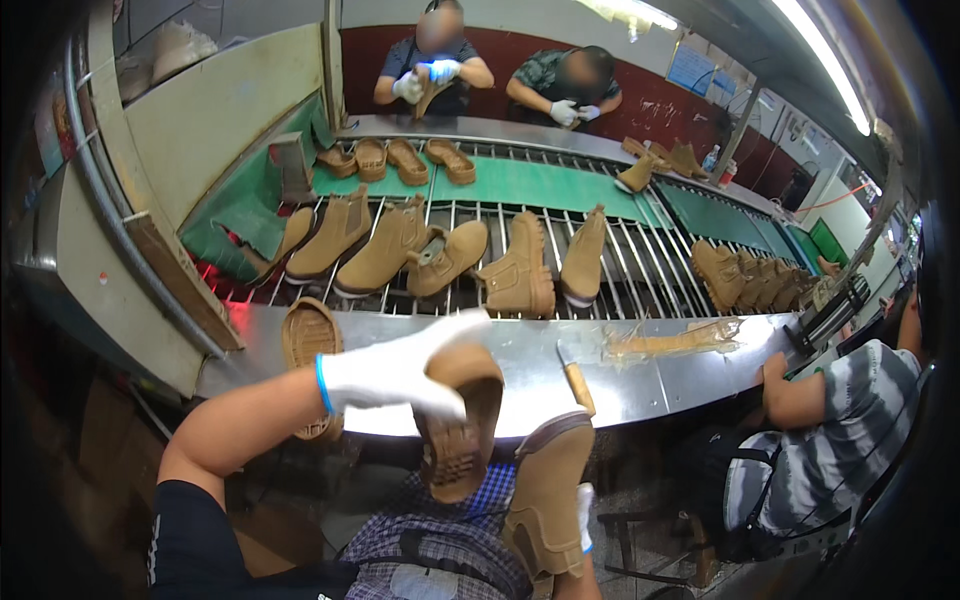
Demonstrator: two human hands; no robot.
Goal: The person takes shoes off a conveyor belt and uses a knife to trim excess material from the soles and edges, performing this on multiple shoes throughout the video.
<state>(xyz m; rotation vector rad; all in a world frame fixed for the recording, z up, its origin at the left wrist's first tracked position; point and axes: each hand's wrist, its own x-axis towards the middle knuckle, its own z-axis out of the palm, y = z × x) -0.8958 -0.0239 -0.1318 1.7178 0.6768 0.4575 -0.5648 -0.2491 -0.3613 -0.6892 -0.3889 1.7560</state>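
Note:
My left hand point(395, 368), in a white glove with a blue cuff edge, grips a tan shoe sole point(456, 465) by its upper end, its hollow, ribbed side in view. Close to its right, a tan ankle boot point(548, 480) hangs tilted with its toe up. My right hand point(586, 512), also gloved, holds that boot from behind; most of its fingers are hidden. Another tan sole point(312, 345) lies at the metal ledge, left of my left glove. A knife with a wooden handle point(578, 388) rests on the ledge's near edge, just beyond the boot.
Past the metal ledge point(650, 385) runs a roller conveyor point(640, 270) with several tan boots point(385, 248) and a green belt point(545, 182) carrying several soles point(407, 162). Two gloved co-workers point(430, 75) are across it. Another person point(820, 430) sits at right.

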